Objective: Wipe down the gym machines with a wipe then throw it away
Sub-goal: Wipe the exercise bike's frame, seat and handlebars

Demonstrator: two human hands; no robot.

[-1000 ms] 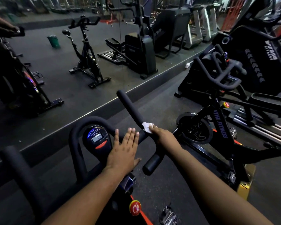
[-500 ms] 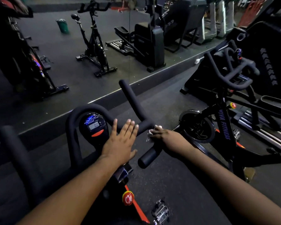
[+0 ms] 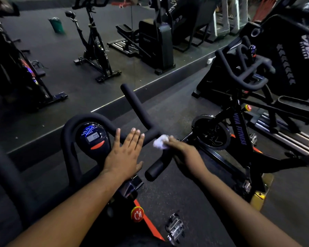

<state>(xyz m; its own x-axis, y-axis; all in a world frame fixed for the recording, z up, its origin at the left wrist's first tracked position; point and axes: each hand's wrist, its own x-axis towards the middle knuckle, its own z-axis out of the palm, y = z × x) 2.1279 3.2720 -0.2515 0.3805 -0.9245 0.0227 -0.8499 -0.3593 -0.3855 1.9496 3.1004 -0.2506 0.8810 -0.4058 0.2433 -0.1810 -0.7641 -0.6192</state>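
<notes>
A black spin bike's handlebar (image 3: pixel 137 107) fills the middle of the head view, with a round console (image 3: pixel 93 137) at its centre. My left hand (image 3: pixel 125 154) lies flat with straight fingers on the bar's middle section, just right of the console. My right hand (image 3: pixel 182 150) grips a crumpled white wipe (image 3: pixel 160 142) and presses it against the right grip of the handlebar, where the long horn branches off. The wipe sticks out past my fingertips.
A second black spin bike (image 3: pixel 239 132) stands close on the right. A large wall mirror (image 3: pixel 78 59) lies ahead, its base running along the floor, and reflects other machines and a green bin (image 3: pixel 56 24). A pedal (image 3: pixel 175 229) and a red knob (image 3: pixel 137 214) sit below the handlebar.
My right hand slid the wipe down the right grip and back up towards the junction. My left hand stayed flat on the bar. The camera view shifted slightly.
</notes>
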